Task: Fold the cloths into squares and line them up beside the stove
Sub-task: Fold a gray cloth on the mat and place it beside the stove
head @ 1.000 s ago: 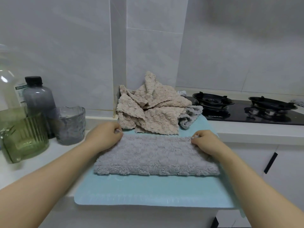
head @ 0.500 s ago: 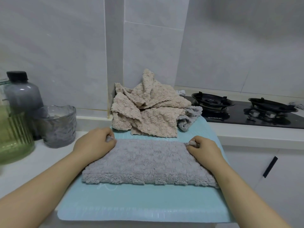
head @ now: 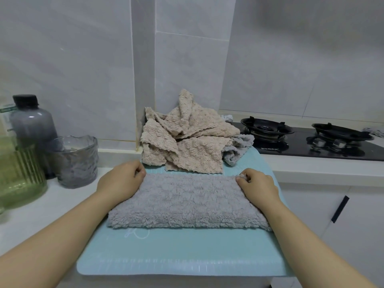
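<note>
A: What lies nearest?

B: A pale blue mat (head: 187,254) on the white worktop (head: 41,206), reaching its front edge. On the mat lies the grey cloth (head: 187,204), folded into a long flat band that runs left to right.

A: And the hands?

B: Both sit at the cloth's far edge. The left hand (head: 120,180) has its fingers curled and grips the far left corner. The right hand (head: 258,187) pinches the far right corner, with a tuft of grey showing between thumb and fingers. The forearms cross the band's 2 short ends.

A: Behind that?

B: A crumpled heap of beige cloths (head: 187,142) sits at the far end of the mat, against the corner of the tiled wall. A rumpled grey cloth (head: 234,155) pokes out at the heap's right side, near the stove.

A: And to the left?

B: 3 vessels stand on the worktop. A green ribbed jar (head: 18,173) is nearest, a grey glass cup (head: 74,161) is just beside it, and a dark bottle (head: 33,125) with a black cap is behind them.

A: To the right?

B: The black stove (head: 311,145), with 2 burners, is set into the worktop farther back. Below it is a white cabinet door with a black handle (head: 339,208).
</note>
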### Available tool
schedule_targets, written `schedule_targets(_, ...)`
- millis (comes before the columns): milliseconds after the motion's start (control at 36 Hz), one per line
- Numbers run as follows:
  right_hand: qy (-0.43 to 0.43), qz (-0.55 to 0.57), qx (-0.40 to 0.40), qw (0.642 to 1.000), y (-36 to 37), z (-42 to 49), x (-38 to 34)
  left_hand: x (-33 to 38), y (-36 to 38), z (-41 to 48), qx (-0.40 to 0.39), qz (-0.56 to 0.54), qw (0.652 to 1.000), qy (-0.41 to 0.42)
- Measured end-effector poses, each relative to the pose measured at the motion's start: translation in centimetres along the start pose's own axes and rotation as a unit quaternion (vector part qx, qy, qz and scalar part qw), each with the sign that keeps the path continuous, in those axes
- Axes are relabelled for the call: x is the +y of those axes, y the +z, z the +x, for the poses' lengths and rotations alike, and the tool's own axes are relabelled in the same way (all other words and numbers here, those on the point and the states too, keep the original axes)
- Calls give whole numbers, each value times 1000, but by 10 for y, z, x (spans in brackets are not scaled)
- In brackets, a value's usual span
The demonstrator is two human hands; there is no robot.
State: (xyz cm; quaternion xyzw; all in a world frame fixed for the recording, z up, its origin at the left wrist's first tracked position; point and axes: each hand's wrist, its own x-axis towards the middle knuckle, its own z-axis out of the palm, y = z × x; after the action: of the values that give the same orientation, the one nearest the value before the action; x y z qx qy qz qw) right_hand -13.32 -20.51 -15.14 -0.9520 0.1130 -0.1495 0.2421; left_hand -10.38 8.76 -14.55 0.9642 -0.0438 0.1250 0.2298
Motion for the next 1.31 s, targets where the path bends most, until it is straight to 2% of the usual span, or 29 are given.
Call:
schedule_targets(139, 19, 20, -22, 999, -1, 4, 2, -5, -5, 2, -48, -23, 998, -20)
schedule_targets(278, 42, 66, -45, 996, -1, 8, 2, -7, -4, 4, -32, 0, 999, -28)
schedule_targets(361, 10, 108, -8, 994, 0, 5, 5, -6, -5, 0, 37, -37, 998, 21)
schedule_targets(417, -16, 191, 32, 981, -1, 3, 6, -5, -7, -2, 81, -64, 993, 62)
schedule_targets(472, -25, 258, 66, 963, -3, 4, 6, -3, -8, -2, 99, -95, 988, 74)
schedule_targets(583, -52, 296, 103, 948, -6, 7, -1, 1, -7, -1, 105, -177, 975, 78)
schedule_targets(722, -72, 261, 102, 957, -14, 15, -11, -6, -8, 4, 38, -258, 963, 73)
schedule_targets(806, -45, 258, 70, 963, -4, 16, -6, -9, -5, 5, -20, -206, 977, 58)
schedule_targets(917, -24, 237, 49, 970, 0, 17, -2, -7, -3, 9, 16, -138, 989, 44)
schedule_targets(1139, -29, 168, 54, 984, 1, 15, -3, -8, 3, 11, 58, -112, 992, 28)
schedule_targets(1222, -63, 95, 61, 992, -2, 8, -5, -8, -4, 8, 39, -119, 992, 14)
schedule_targets(1306, -62, 67, 51, 995, -6, 3, -7, -5, -14, -1, 72, -164, 983, 35)
